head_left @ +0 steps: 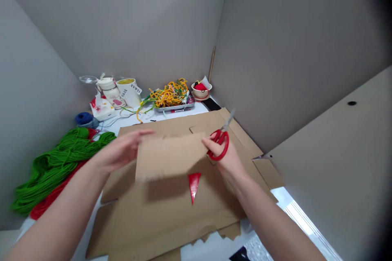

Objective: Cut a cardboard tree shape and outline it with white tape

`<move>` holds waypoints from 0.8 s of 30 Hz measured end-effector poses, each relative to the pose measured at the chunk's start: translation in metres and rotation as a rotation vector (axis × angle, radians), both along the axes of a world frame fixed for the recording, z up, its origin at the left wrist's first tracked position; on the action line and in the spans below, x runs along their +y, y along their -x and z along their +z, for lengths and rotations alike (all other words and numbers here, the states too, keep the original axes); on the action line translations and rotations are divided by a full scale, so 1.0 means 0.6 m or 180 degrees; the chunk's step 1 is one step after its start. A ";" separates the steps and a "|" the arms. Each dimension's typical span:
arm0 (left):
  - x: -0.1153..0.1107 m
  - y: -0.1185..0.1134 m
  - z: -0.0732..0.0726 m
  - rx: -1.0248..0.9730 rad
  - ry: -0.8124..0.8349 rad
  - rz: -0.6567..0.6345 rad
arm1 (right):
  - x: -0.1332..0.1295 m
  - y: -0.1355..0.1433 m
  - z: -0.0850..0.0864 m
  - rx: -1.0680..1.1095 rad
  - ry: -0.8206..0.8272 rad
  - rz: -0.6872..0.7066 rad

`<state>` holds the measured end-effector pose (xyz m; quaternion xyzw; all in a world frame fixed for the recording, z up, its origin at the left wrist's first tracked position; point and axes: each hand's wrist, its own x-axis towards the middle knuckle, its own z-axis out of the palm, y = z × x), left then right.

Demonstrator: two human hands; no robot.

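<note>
A rectangular piece of brown cardboard (pixel 171 155) is held up above a large flattened cardboard sheet (pixel 159 220). My left hand (pixel 125 149) is at its left edge, blurred, with fingers partly spread and the palm toward the piece. My right hand (pixel 225 157) pinches the piece's right corner between thumb and fingers and also holds red-handled scissors (pixel 221 140), blades pointing up and away. A red triangular piece (pixel 194 186) lies on the large sheet, just below the held cardboard.
Green yarn (pixel 58 163) over red yarn lies at the left. Along the back stand a white mug (pixel 129 94), a lidded bottle (pixel 112 91), a tray of orange and green yarn (pixel 173 98) and a bowl (pixel 201 91) with red yarn. Grey panels enclose the table.
</note>
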<state>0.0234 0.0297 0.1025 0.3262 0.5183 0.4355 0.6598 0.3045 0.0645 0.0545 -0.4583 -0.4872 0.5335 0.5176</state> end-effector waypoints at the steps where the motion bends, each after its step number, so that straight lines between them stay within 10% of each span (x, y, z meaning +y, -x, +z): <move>1: 0.008 0.020 0.000 -0.0141 -0.0136 0.0500 | 0.005 -0.001 -0.003 0.0126 -0.0094 -0.0353; 4: 0.005 0.026 -0.018 -0.0217 -0.0310 0.1007 | 0.010 0.011 -0.011 0.0404 -0.0202 -0.0836; 8: -0.043 -0.090 -0.062 -0.0143 -0.0164 0.0200 | -0.011 0.051 -0.027 0.0520 -0.0165 -0.0855; 13: -0.056 -0.194 -0.099 -0.0777 -0.0402 0.0672 | -0.042 0.082 -0.043 0.0078 -0.0053 -0.0639; 24: -0.039 -0.142 -0.076 -0.1119 -0.0441 0.1143 | -0.135 0.003 -0.021 -0.0743 0.0333 0.2311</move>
